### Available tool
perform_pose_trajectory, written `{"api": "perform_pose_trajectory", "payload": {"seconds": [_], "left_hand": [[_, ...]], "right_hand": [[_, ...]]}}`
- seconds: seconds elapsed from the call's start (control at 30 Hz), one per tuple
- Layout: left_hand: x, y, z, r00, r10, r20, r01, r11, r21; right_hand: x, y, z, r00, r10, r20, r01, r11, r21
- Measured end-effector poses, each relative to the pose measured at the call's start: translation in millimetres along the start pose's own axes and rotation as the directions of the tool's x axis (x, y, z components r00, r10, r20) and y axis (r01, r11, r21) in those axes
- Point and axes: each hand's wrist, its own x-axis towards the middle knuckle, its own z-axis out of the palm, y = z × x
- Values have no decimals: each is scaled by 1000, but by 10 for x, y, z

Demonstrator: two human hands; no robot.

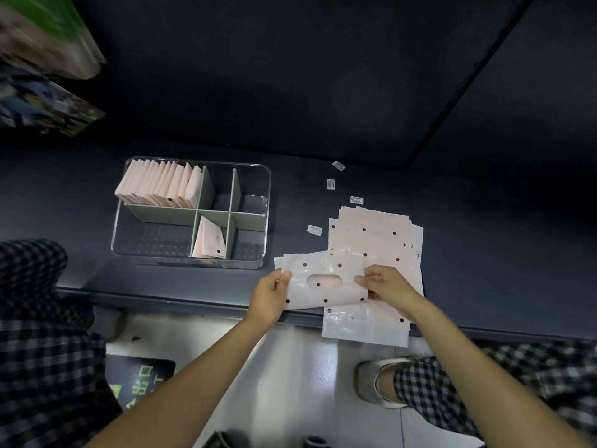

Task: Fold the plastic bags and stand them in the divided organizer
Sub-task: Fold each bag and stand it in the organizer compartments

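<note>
The dark tabletop [323, 130] fills most of the view; its far reaches sink into shadow. On its left part stands the clear divided organizer [190, 212], with grey-green partitions. Its far left compartment is packed with a row of folded pink bags [158, 184] standing on edge, and a middle near compartment holds a few folded bags [209, 238] leaning; how many cannot be counted. To the right lies a stack of flat pink dotted plastic bags [376, 240], its near end hanging over the tabletop's front edge. Across the stack's near left corner sits one bag [323, 281] with an oval handle cut-out, held at both ends: the left hand [269, 297] pinches its left edge, the right hand [386, 284] pinches its right edge with curled fingers that hide that corner. Four small white labels [356, 199] lie scattered just beyond the stack, their print too small to read. At upper left, blurred colourful packaging [48, 76] cannot be made out.
</note>
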Motion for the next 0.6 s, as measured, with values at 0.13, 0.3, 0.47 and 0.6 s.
{"api": "perform_pose_trajectory", "payload": {"seconds": [0.13,0.3,0.47,0.6], "left_hand": [[40,-45,40,993,-103,-57,99,993,-60],[-16,9,92,955,-93,-281,124,988,93],[-288,-10,165,910,338,-241,-161,822,545],[-348,-209,196,867,398,299,-474,478,739]], "right_hand": [[151,47,102,977,-71,-203,30,980,-195],[246,27,188,957,-133,-259,17,914,-406],[323,-3,188,960,-102,-261,-38,876,-480],[326,-25,184,964,-74,-257,-62,873,-484]]}}
